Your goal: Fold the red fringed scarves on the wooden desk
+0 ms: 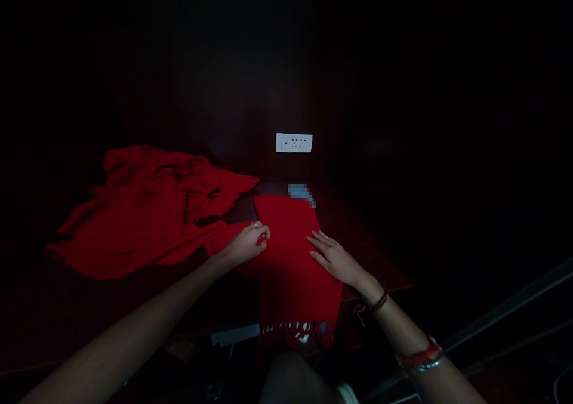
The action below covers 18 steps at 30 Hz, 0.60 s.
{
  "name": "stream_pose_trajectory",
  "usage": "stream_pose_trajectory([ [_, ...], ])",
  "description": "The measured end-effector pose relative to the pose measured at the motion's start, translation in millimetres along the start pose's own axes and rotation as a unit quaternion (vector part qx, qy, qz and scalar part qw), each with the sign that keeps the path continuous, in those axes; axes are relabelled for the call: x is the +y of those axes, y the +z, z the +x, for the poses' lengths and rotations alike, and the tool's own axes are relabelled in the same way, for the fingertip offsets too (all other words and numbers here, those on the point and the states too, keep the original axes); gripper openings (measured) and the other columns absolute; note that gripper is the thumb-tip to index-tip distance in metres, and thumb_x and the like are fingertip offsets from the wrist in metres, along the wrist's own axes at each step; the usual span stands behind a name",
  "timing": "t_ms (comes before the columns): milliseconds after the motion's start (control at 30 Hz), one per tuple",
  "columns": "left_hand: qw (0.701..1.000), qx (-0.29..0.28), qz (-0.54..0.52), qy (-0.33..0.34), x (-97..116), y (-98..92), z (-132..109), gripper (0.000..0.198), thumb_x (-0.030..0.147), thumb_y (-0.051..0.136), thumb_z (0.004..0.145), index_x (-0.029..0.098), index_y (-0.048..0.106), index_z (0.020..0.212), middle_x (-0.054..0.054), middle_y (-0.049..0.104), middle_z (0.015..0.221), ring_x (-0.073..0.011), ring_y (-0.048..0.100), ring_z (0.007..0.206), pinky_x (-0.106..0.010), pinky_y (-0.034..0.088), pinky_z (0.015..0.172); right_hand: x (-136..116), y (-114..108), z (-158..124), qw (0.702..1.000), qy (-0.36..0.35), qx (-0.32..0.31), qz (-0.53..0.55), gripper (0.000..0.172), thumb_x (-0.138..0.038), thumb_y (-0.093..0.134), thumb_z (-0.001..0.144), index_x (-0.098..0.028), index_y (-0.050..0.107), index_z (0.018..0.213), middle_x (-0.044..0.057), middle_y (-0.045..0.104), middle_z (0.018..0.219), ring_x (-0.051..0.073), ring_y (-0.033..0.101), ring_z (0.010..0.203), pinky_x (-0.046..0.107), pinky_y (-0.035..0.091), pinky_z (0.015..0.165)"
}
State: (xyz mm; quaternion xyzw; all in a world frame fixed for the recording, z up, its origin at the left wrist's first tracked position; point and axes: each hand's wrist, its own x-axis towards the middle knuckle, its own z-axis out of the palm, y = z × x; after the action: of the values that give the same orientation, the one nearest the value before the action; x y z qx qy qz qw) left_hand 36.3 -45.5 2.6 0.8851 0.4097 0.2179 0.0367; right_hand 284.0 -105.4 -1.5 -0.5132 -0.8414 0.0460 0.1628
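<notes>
A red fringed scarf (295, 273) lies flat in a narrow strip on the dark tabletop, its tasselled end hanging over the front edge. My left hand (250, 243) is at the scarf's left side with curled fingers that look pinched on the red cloth there. On the right side of the strip, my right hand (333, 258) rests flat with its fingers stretched out. A crumpled heap of red cloth (143, 219) spreads to the left, and a fold of it runs up to my left hand. What lies under the left fingers is partly hidden.
A white wall socket (294, 143) sits on the dark wall behind the scarf. A small pale blue item (299, 191), pixelated, lies just beyond the scarf's far edge. My knee (290, 380) shows below the table edge. Much of the surroundings is too dark to make out.
</notes>
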Motion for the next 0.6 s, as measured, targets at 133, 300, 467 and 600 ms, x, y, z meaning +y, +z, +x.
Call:
stream_pose_trajectory([
  [133, 0.999, 0.018, 0.009, 0.027, -1.4, 0.3, -0.1, 0.014, 0.013, 0.041, 0.063, 0.018, 0.049, 0.073, -0.005, 0.048, 0.088, -0.0171, 0.047, 0.085, -0.029, 0.037, 0.080, 0.7, -5.5, -5.5, 0.999, -0.003, 0.022, 0.024, 0.046, -0.035, 0.032, 0.082, -0.014, 0.036, 0.122, 0.011, 0.033, 0.127, 0.020, 0.028, 0.117, 0.035, 0.025, 0.096],
  [300, 0.997, -0.021, 0.026, 0.077, -1.6, -1.3, -0.5, 0.017, 0.012, 0.035, 0.069, 0.018, 0.047, 0.079, -0.005, 0.037, 0.122, -0.0170, 0.034, 0.111, -0.030, 0.029, 0.090, -0.1, -13.9, -16.8, 0.990, 0.095, 0.075, 0.073, 0.041, -0.024, 0.045, 0.074, -0.017, 0.041, 0.114, 0.008, 0.056, 0.093, 0.017, 0.053, 0.083, 0.028, 0.041, 0.072],
  [467, 0.990, -0.113, 0.024, 0.083, 3.5, -3.4, -2.4, 0.031, 0.026, 0.027, 0.083, 0.022, 0.037, 0.111, -0.001, 0.026, 0.132, -0.0167, 0.018, 0.121, -0.040, 0.014, 0.097, -3.6, -22.4, -17.2, 0.978, 0.141, 0.045, 0.148, 0.035, -0.014, 0.046, 0.068, -0.018, 0.044, 0.103, -0.003, 0.053, 0.062, 0.010, 0.050, 0.055, 0.020, 0.037, 0.053],
  [600, 0.981, -0.178, 0.037, 0.072, 3.0, -2.6, -2.7, 0.040, 0.038, 0.020, 0.086, 0.031, 0.020, 0.125, 0.003, 0.019, 0.134, -0.0193, 0.012, 0.122, -0.048, 0.009, 0.096, -8.5, -26.9, -14.4, 0.970, 0.175, 0.052, 0.159, 0.035, -0.011, 0.047, 0.063, -0.017, 0.047, 0.098, -0.004, 0.052, 0.061, 0.009, 0.048, 0.055, 0.019, 0.036, 0.054],
])
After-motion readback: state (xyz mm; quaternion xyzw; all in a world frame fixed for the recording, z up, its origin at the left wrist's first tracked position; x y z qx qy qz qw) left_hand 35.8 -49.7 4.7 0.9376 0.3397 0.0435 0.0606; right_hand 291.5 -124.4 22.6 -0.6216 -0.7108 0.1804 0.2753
